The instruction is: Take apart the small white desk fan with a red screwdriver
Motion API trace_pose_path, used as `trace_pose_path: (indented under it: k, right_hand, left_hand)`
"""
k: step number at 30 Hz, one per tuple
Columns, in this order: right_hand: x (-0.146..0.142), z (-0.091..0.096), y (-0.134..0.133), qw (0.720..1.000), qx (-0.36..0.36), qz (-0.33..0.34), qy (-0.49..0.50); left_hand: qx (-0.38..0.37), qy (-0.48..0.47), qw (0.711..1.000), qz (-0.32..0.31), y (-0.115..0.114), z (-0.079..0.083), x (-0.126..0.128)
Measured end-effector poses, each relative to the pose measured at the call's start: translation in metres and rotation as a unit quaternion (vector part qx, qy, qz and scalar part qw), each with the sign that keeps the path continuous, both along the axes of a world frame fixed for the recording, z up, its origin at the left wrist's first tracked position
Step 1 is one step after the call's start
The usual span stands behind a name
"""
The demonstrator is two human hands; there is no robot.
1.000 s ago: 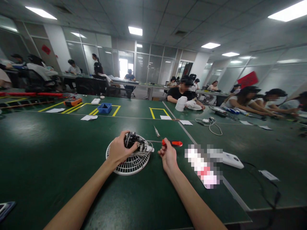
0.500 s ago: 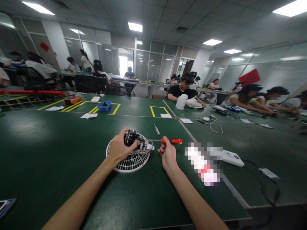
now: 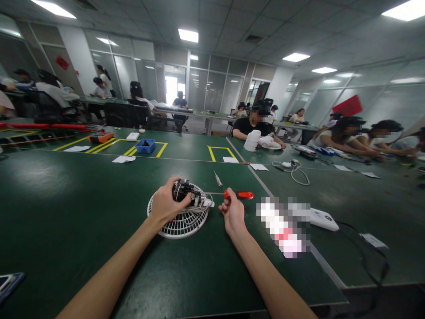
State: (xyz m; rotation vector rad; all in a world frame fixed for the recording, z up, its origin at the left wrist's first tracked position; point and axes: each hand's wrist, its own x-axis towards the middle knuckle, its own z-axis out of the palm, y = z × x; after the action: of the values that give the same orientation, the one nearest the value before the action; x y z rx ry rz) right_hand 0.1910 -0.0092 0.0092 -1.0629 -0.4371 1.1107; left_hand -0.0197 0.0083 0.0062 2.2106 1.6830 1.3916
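Observation:
On the green table a round white fan grille point(image 3: 181, 228) lies flat, with a black fan motor point(image 3: 181, 189) and its wires on top. My left hand point(image 3: 166, 201) is wrapped round the motor from the left. My right hand point(image 3: 233, 208) pinches a screwdriver point(image 3: 244, 195) by its red and black handle. The screwdriver lies level, its shaft pointing left to the motor assembly; the tip is hidden among the parts. Beyond my right hand rests a second, slim screwdriver point(image 3: 218, 178) with a clear handle.
A blue bin point(image 3: 145, 146) and an orange meter point(image 3: 100, 137) stand at the back left. To the right are a white power strip point(image 3: 323, 219), its black cable and a coiled grey cord point(image 3: 299, 173). Across the table a co-worker point(image 3: 254, 124) handles white fan parts. A phone point(image 3: 9, 283) lies front left.
Both hands keep their grip on the motor and the screwdriver, with hardly any movement. The whole view has shifted very slightly.

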Motion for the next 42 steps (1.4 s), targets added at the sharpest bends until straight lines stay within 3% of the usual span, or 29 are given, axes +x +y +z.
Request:
trace_pose_path:
  k: [34, 42]
  right_hand:
    - [-0.0005, -0.0001, -0.0038, 0.998, 0.057, 0.020, 0.024]
    - [-0.0020, 0.0047, -0.0060, 0.996, 0.025, 0.037, 0.081]
  left_hand:
    - [-0.010, -0.022, 1.000, 0.003, 0.0038, -0.0051, -0.0025]
    - [-0.013, -0.035, 0.999, -0.001, 0.0037, -0.0054, -0.0028]
